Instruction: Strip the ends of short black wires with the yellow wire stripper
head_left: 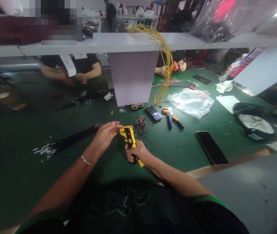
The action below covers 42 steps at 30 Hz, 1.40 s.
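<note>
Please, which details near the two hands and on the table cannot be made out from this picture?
All in the head view:
- Whether the left hand pinches a wire by the yellow tool: too small and blurred.
- Part of the tool's handles: hidden by the right hand.
- Markings on the keypad phone's keys: too small.
- Writing on the white label: too small.
- The upper clear plastic bag's full shape: cut off by the top edge.

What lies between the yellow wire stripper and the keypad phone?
The head view shows a pile of small dark and coppery pieces between the yellow wire stripper and keypad phone.
</note>
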Motion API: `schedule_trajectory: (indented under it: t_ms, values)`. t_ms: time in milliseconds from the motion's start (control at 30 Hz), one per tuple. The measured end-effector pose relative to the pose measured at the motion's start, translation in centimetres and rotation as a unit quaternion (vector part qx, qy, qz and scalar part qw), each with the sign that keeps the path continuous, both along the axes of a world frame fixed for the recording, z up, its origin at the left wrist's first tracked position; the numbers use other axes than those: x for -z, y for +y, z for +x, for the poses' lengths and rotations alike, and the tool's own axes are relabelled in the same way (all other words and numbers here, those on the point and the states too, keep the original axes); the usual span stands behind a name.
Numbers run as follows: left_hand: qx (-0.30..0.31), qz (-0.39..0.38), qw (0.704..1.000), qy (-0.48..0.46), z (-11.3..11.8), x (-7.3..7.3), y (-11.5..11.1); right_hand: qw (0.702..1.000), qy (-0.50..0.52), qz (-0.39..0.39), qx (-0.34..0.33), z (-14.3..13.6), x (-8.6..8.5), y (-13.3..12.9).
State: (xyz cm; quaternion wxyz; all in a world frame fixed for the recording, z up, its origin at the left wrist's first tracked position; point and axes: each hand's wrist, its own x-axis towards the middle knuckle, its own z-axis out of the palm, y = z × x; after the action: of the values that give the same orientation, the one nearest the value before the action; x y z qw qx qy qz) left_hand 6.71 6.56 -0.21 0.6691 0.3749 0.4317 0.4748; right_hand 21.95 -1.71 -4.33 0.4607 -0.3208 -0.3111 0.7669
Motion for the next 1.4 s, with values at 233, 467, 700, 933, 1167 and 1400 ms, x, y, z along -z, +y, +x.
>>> schedule_trajectory:
  t_ms: [233,467,700,933,1167,1400]
  values:
    - [0.059,-0.04,0.997,-0.006,-3.1,-0.6,-0.4,0.999,0.027,-0.038,-0.029,0.0,-0.5,-0.3]
    - [0.032,-0.064,0.997,-0.009,-4.6,-0.8,-0.6,0.993,0.063,-0.072,-0.063,-0.1,-0.6,-0.1]
    - [0.037,-0.042,0.996,-0.065,-5.0,-0.2,-0.5,0.993,0.048,-0.078,-0.073,-0.3,-1.3,-0.6]
    - [0.049,-0.039,0.998,-0.026,-5.4,-1.1,-0.8,0.994,0.011,-0.041,-0.096,-0.7,-1.0,-1.0]
    - [0.061,-0.045,0.994,-0.074,-3.8,-1.9,-1.8,0.994,-0.037,-0.037,-0.096,-0.9,-0.3,-1.9]
    - [0.042,-0.029,0.996,-0.067,-3.7,-2.0,-3.6,0.995,-0.048,-0.038,-0.082,-0.7,-0.7,-2.7]
